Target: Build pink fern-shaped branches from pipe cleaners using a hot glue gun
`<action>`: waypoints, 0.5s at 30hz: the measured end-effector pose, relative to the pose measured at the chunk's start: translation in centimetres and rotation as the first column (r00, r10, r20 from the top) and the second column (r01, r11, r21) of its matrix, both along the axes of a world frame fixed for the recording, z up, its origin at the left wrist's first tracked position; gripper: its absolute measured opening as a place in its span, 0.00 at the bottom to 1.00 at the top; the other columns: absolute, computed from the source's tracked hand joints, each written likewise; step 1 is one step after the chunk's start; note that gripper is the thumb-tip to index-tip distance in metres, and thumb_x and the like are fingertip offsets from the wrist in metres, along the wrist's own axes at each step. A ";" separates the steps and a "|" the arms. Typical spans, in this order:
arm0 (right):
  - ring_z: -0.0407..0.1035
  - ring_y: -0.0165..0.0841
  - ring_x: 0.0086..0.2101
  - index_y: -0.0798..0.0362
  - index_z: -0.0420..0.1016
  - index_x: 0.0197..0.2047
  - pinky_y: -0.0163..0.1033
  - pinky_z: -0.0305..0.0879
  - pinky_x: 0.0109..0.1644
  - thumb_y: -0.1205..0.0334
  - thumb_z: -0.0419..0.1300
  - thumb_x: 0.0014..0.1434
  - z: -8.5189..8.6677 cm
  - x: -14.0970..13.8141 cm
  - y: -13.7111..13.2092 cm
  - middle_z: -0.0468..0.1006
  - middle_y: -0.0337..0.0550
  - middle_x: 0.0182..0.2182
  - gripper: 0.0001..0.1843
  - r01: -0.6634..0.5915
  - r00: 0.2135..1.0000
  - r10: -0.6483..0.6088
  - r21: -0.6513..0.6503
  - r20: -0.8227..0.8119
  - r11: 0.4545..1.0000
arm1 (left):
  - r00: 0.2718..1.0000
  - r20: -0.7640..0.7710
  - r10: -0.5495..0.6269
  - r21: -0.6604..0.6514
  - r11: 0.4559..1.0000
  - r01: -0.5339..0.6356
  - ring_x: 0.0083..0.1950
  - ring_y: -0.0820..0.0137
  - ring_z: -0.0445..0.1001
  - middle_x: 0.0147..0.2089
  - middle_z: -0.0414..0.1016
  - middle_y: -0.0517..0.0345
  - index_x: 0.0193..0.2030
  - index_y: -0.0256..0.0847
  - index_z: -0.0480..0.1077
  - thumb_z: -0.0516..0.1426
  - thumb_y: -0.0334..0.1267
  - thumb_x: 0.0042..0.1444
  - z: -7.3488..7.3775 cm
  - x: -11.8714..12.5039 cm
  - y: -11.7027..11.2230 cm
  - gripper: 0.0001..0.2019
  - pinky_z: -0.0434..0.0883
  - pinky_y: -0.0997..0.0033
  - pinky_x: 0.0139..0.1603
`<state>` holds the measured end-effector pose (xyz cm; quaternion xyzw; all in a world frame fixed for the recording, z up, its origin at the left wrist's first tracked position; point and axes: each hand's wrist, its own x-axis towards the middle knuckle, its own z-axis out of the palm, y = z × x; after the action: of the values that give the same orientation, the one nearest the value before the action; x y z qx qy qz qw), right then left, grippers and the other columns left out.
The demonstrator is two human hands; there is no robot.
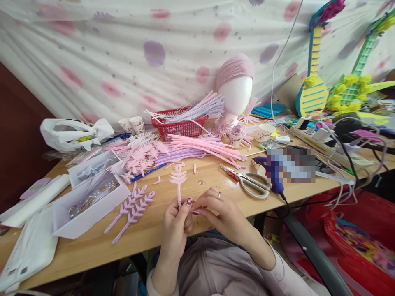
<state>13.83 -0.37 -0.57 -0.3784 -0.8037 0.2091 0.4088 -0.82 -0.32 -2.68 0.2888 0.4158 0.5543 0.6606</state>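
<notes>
The left hand (175, 220) pinches the stem of a pink sprig (178, 177), its leafy end pointing away beyond the fingers. The right hand (228, 213), wearing a ring, meets it at the fingertips; whether it grips anything, I cannot tell. Left of the grip lie lilac sprigs (135, 207), and past them a white box (95, 213) of beads. Scissors (240, 176) lie to the right of and beyond the grip, a blue glue gun (277, 187) just beside them. Farther ahead of the grip are pink stems (203, 147), then a red basket (185, 129). Behind, to the right, stands a capped head form (239, 96).
</notes>
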 end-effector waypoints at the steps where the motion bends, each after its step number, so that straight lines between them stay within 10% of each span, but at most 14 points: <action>1: 0.70 0.34 0.35 0.53 0.72 0.39 0.38 0.66 0.40 0.62 0.56 0.65 0.1 0.1 0.0 0.76 0.44 0.33 0.05 0.028 0.999 -0.028 -0.030 -0.022 0.999 | 1.000 -0.001 -0.008 0.002 1.000 0.008 0.15 0.86 0.40 0.15 0.47 0.76 0.27 0.38 0.65 0.67 0.49 0.41 0.0 0.0 -0.1 0.19 0.43 0.85 0.13; 15: 0.71 0.32 0.32 0.52 0.72 0.39 0.36 0.65 0.36 0.52 0.56 0.63 0.4 0.8 0.7 0.75 0.40 0.28 0.12 0.024 0.999 -0.027 0.095 0.024 0.995 | 0.988 -0.025 -0.153 0.024 0.988 0.154 0.15 0.86 0.40 0.14 0.49 0.74 0.24 0.37 0.65 0.68 0.49 0.41 0.3 -0.5 -0.4 0.20 0.40 0.83 0.15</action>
<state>14.65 0.30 -0.16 -0.3715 -0.8129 0.1607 0.4187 -1.28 -0.70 -2.37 0.3349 0.3927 0.5038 0.6927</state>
